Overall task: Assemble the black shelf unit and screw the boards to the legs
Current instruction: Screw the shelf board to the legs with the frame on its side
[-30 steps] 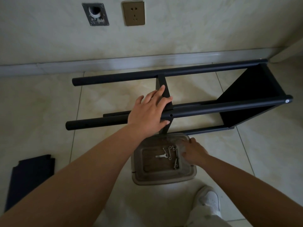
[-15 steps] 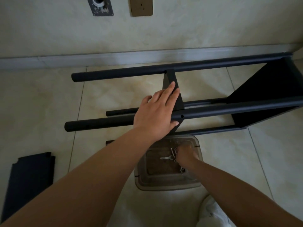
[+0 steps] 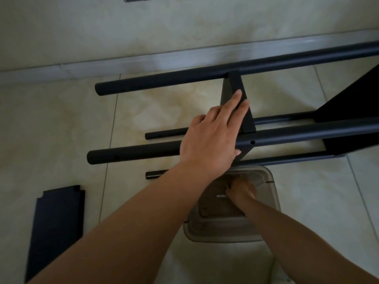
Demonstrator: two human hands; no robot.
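Note:
The black shelf unit lies on its side on the tiled floor, its legs (image 3: 307, 134) running left to right. A narrow middle board (image 3: 235, 85) stands between the far leg (image 3: 164, 80) and the near upper leg, and an end board (image 3: 352, 105) sits at the right. My left hand (image 3: 213, 136) lies flat with straight fingers on the middle board's edge and the near leg, beside a screw hole (image 3: 252, 142). My right hand (image 3: 241, 190) reaches down into a clear plastic tray (image 3: 270, 201) of screws; its fingertips are hidden.
A loose black board (image 3: 57, 218) lies on the floor at the lower left. A small metal piece (image 3: 220, 196) shows in the tray left of my right hand. The wall and its skirting (image 3: 143, 60) run just behind the shelf unit.
The view has moved closer and tilted down. My right hand has shifted left and deeper into the tray over the screws. My left hand has stayed on the board and leg.

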